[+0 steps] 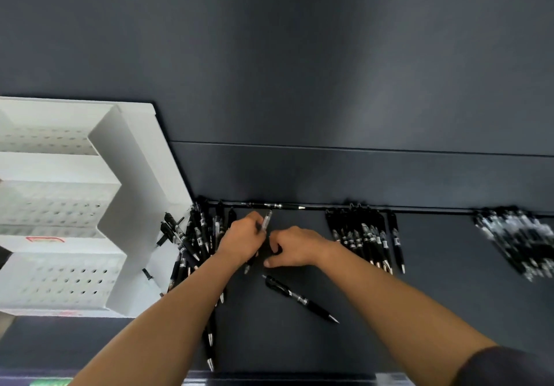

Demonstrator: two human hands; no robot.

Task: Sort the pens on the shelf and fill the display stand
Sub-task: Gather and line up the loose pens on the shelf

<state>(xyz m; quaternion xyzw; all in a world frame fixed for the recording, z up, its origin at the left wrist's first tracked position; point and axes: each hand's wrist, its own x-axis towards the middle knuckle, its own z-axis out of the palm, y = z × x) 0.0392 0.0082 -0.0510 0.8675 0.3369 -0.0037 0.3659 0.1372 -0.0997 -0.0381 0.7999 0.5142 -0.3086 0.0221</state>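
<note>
My left hand (pixel 242 237) grips a clear-barrelled pen (pixel 266 219) whose top end sticks up past my fingers. My right hand (pixel 295 247) lies beside it on the dark shelf (pixel 434 310), fingers curled down at something small and dark that I cannot make out. A loose heap of black pens (pixel 195 238) lies to the left of my hands. A tidy row of black pens (pixel 364 235) lies to the right, and a further group of pens (pixel 515 235) is at the far right. One single black pen (pixel 299 298) lies below my hands. The white stepped display stand (pixel 126 205) with perforated tiers stands at the left.
One long pen (pixel 275 205) lies along the back edge of the shelf against the dark back wall (pixel 299 71). A few pens (pixel 209 337) stretch toward the shelf's front edge under my left forearm.
</note>
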